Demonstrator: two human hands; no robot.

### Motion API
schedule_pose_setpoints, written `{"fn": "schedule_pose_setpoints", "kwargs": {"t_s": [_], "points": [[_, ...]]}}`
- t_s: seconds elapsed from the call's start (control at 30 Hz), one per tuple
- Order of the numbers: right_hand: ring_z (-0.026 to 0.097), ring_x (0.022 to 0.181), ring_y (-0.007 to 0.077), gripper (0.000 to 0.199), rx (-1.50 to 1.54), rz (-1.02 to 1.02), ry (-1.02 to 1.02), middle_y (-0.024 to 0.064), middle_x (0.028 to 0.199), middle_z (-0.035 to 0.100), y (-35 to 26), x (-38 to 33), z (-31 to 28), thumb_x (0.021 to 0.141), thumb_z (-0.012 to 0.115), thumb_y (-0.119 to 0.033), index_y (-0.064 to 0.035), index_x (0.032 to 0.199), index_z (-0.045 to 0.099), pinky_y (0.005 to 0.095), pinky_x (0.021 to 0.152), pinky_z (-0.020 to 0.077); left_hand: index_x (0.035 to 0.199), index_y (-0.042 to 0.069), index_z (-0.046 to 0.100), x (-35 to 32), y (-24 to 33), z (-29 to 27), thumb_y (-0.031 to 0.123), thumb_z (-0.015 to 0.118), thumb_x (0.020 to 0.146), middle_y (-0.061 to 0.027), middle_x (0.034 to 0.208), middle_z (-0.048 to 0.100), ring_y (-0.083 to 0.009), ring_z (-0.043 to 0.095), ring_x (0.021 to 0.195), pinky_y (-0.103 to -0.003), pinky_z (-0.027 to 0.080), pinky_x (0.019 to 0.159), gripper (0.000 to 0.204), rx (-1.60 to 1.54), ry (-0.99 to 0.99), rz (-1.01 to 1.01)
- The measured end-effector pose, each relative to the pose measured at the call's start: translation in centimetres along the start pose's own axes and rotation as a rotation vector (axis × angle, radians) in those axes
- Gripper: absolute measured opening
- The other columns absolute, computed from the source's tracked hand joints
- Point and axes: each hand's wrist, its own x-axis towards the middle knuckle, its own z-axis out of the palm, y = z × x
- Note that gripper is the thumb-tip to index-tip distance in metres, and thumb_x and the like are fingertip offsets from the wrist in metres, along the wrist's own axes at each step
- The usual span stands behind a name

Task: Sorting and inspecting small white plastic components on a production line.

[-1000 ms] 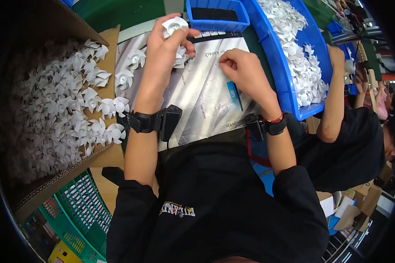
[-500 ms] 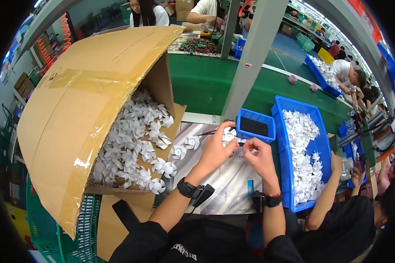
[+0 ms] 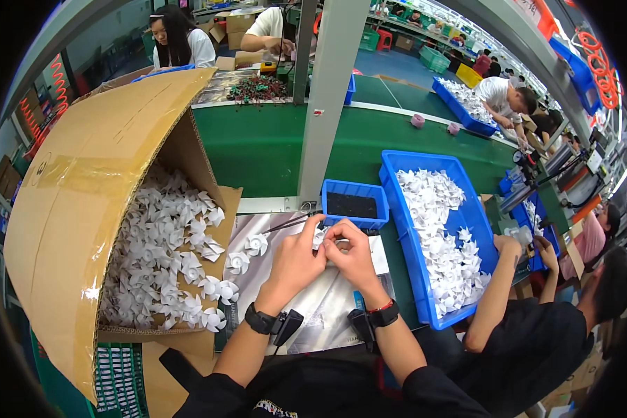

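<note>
Between my hands is a small white fan wheel (image 3: 318, 237), mostly hidden by fingers. My left hand (image 3: 294, 263) is closed round its left side, thumb and forefinger gripping it. My right hand (image 3: 354, 256) meets it from the right, thumb and fingertips pinched together against the wheel. Whatever those fingertips hold is too small to make out. Just beyond my hands stands a small blue bin (image 3: 359, 222) with tiny black pieces (image 3: 352, 205) in it. Left of my left hand, two loose fan wheels (image 3: 246, 253) lie on the printed sheet (image 3: 313, 333) covering the bench.
A big cardboard box (image 3: 111, 132) lies on its side at left, heaped with white fan wheels (image 3: 157, 258). On the right is a large blue tray (image 3: 469, 219) of them. A grey post (image 3: 331, 104) rises before the green belt (image 3: 247, 150). A co-worker's arm (image 3: 492, 292) is close at right.
My right hand has come left from beside the small bin, and its fingertips now meet the fan wheel in my left hand. The whole view has swung right, shifting everything leftward in the picture.
</note>
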Motion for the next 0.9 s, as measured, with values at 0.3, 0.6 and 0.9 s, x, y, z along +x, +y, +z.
{"fn": "schedule_pose_setpoints", "kwargs": {"t_s": [0.3, 0.6, 0.9], "points": [[0.056, 0.079, 0.0085, 0.005, -0.098, 0.029, 0.067, 0.0045, 0.088, 0.052, 0.9, -0.5, -0.1, 0.08, 0.062, 0.0, 0.0029, 0.083, 0.059, 0.0193, 0.06, 0.0504, 0.132, 0.003, 0.045, -0.4, 0.1, 0.4, 0.012, 0.061, 0.077, -0.0235, 0.069, 0.062, -0.04, 0.064, 0.066, -0.047, 0.05, 0.06, 0.058, 0.161, -0.077, 0.099], [0.057, 0.078, 0.0093, 0.005, -0.006, 0.029, 0.043, 0.005, 0.087, 0.053, 1.3, -0.5, -0.1, 0.08, 0.062, 0.001, 0.0034, 0.083, 0.059, 0.0202, 0.063, 0.0517, 0.134, 0.003, 0.043, -0.2, -0.5, 0.4, 0.015, 0.062, 0.078, -0.0221, 0.07, 0.064, -0.0404, 0.064, 0.065, -0.049, 0.051, 0.06, 0.06, 0.177, -0.09, 0.076], [0.06, 0.074, 0.0111, 0.006, -0.085, 0.008, 0.076, 0.006, 0.083, 0.056, 1.3, -0.4, 0.1, 0.077, 0.062, 0.0, 0.0038, 0.082, 0.06, 0.0218, 0.061, 0.0515, 0.134, 0.003, 0.044, -0.3, -0.4, 0.4, 0.011, 0.063, 0.076, -0.0235, 0.068, 0.062, -0.0404, 0.064, 0.067, -0.047, 0.048, 0.06, 0.061, 0.182, -0.083, 0.108]]}}
